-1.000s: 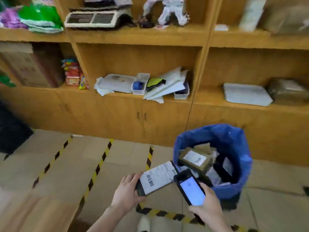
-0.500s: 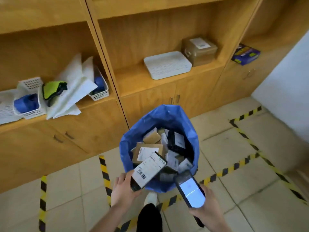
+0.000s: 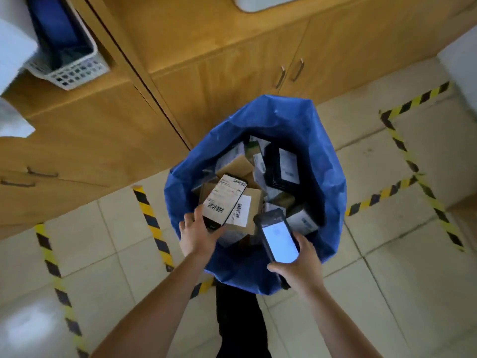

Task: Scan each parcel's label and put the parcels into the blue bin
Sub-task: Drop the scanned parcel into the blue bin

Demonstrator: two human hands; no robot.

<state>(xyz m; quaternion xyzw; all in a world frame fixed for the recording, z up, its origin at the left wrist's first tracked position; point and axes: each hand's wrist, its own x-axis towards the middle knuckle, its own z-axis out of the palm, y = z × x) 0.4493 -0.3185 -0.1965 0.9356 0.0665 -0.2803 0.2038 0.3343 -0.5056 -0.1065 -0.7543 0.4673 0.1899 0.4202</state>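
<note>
We hold the black parcel [image 3: 224,201], label up, over the blue bin [image 3: 309,130] at frame centre, left hand [image 3: 197,235] gripping its near end, seemingly ready to drop it in; just right, our right hand [image 3: 300,264] clasps the lit scanner [image 3: 278,237].

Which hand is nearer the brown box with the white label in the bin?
Left. The left hand holds a labelled parcel just above the brown box; the right hand holds the scanner over the blue bin, farther right.
</note>
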